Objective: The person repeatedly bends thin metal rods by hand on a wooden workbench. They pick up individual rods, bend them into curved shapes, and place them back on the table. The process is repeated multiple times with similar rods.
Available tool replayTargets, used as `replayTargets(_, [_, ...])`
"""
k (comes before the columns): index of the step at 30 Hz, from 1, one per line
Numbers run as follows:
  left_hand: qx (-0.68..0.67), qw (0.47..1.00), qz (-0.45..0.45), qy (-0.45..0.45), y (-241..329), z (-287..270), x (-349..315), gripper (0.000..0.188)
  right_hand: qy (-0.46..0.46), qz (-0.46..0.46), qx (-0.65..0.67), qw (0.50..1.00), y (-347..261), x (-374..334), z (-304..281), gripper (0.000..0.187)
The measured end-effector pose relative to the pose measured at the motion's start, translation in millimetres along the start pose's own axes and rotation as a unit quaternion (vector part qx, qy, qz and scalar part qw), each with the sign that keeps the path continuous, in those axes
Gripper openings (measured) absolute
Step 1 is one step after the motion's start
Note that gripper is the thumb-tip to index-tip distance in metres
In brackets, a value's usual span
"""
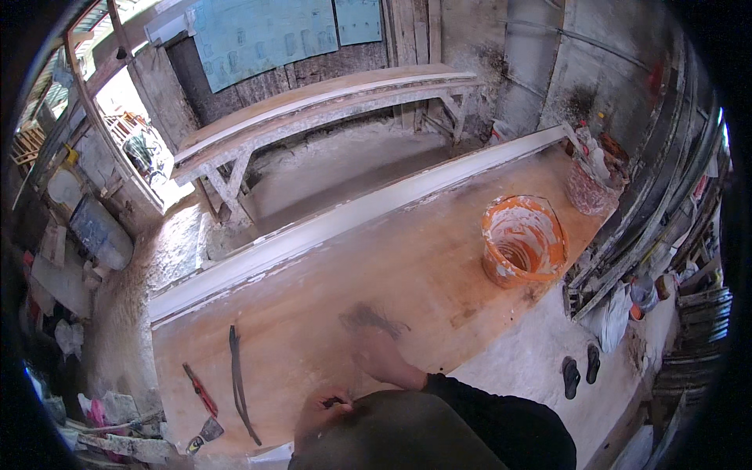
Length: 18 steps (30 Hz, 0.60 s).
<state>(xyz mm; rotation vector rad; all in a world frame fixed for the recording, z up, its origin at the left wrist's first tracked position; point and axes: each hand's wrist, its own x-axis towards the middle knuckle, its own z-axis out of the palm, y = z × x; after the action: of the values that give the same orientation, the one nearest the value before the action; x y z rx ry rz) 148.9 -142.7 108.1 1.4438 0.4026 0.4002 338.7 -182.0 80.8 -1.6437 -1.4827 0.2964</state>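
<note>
My right hand (377,352) reaches over the wooden tabletop (305,321) and is smeared by motion. At its fingertips is a dark, wispy, fibrous tuft (372,317), also blurred, and its fingers cannot be made out. Close to my body, at the table's near edge, my left hand (323,406) is curled closed, with a dark spot between its fingers that I cannot make out. Left of it on the tabletop lie a long dark strip (241,384), a red-handled cutter (202,389) and a putty knife (206,433).
A long white moulding (352,210) runs along the table's far edge. An orange bucket (523,241) smeared with white stands to the right, with a crusted reddish bucket (594,176) beyond it. Behind is a second bench (329,98). Black slippers (571,376) and a blue drum (100,233) are on the floor.
</note>
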Motion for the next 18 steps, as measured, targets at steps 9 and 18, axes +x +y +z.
replayTargets(9, [0.038,0.925,0.007,0.379,-25.0,-41.0,3.3,0.014,-0.323,0.153,0.378,0.854,-55.2,17.7,-56.3,0.019])
replayTargets(18, [0.115,0.933,0.004,0.342,-35.4,-26.1,9.8,0.007,-0.383,0.038,0.447,0.808,-37.8,12.7,-38.8,0.016])
